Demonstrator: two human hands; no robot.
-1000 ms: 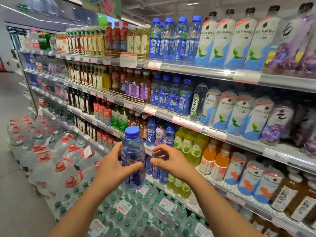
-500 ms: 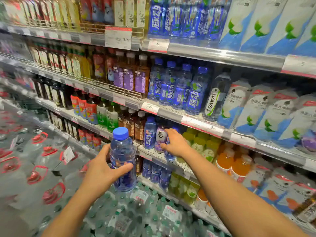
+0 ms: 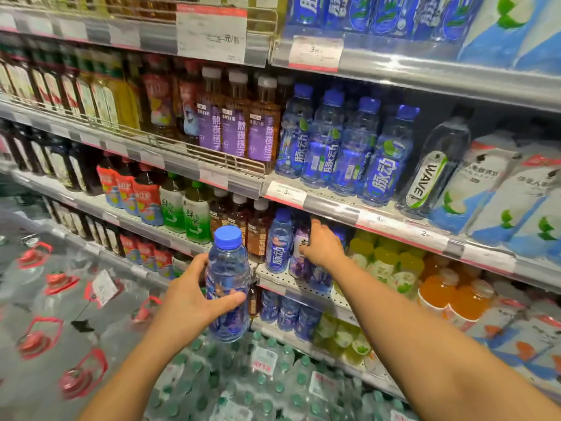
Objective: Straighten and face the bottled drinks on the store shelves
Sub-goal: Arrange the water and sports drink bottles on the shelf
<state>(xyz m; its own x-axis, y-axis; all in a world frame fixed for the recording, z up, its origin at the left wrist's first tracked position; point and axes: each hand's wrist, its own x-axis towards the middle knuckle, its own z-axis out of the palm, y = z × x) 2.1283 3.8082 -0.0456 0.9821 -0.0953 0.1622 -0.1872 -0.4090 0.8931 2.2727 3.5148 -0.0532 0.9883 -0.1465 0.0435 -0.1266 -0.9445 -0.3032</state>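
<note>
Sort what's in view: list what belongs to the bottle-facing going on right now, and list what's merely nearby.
In the job:
- left hand gripping the blue-capped bottle
- right hand on the shelved blue bottles
- purple-label bottle beside it

Merely nearby:
- WAVE bottle
- orange drinks
- green tea bottles
- water packs below

Held bottle (image 3: 227,284): clear, blue cap, blue label. Shelf (image 3: 394,226): grey, red-edged tags. Juice bottles (image 3: 449,296) orange; tea bottles (image 3: 236,123) brown, purple labels.

left hand (image 3: 188,302) gripping (thumb forward), right hand (image 3: 323,246) outstretched
</note>
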